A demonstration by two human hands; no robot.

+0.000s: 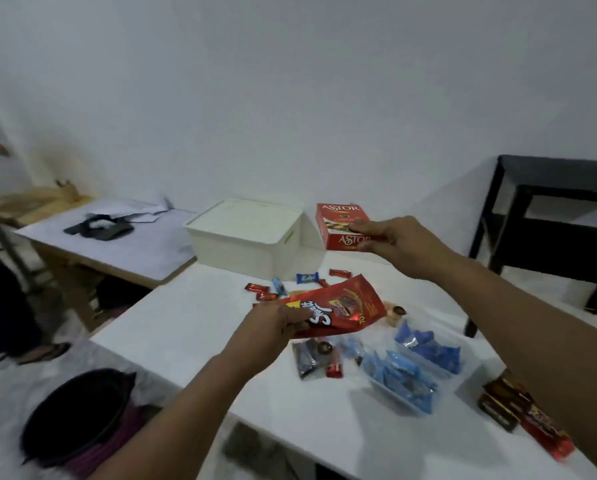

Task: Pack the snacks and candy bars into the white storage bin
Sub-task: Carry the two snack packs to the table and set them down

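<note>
the left hand (276, 318) has its grip pinched on the near edge of a glossy red foil snack pouch (338, 308), held low above the white worktop (193, 327), its long axis running away and to the right of that grip. up and a little left of it stands the white rectangular plastic storage bin (247, 233), matte, smooth-walled, open-topped, seemingly without contents, though its floor is not fully in view. small red and blue wrapped candy bars (276, 289) lie loose on the worktop between the pouch and the bin. further right, the right hand (399, 242) has its grip clamped on the lower right corner of a stiff red cardboard wafer box (342, 225), held in the air just right of the bin's rim and at about its height. the bin lies directly left of this grip, so the right hand looks nearer and a short leftward carry should serve. nearer, below both grips, lie crinkly blue packets in clear bags (414, 362) and dark brown and red packs (518, 417).
</note>
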